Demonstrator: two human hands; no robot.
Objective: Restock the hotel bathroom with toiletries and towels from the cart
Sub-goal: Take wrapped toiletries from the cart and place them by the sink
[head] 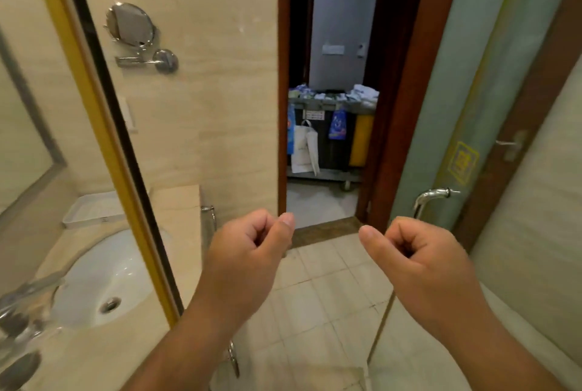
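Observation:
The housekeeping cart (330, 103) stands outside the open bathroom doorway, its top loaded with folded white towels (365, 94) and small toiletry packs (302, 91). Bags hang on its front, and a yellow sack (362, 138) hangs at its right. My left hand (248, 252) and my right hand (419, 252) are raised in front of me inside the bathroom, both with fingers curled into loose fists and holding nothing. A white tray (94, 208) lies empty on the vanity counter at the left.
A white sink (104, 277) is set in the beige counter at lower left, beside a gold-framed mirror (94, 113). A round shaving mirror (130, 25) hangs on the wall. The glass door (472, 107) with a chrome handle stands open at the right. The floor is tiled.

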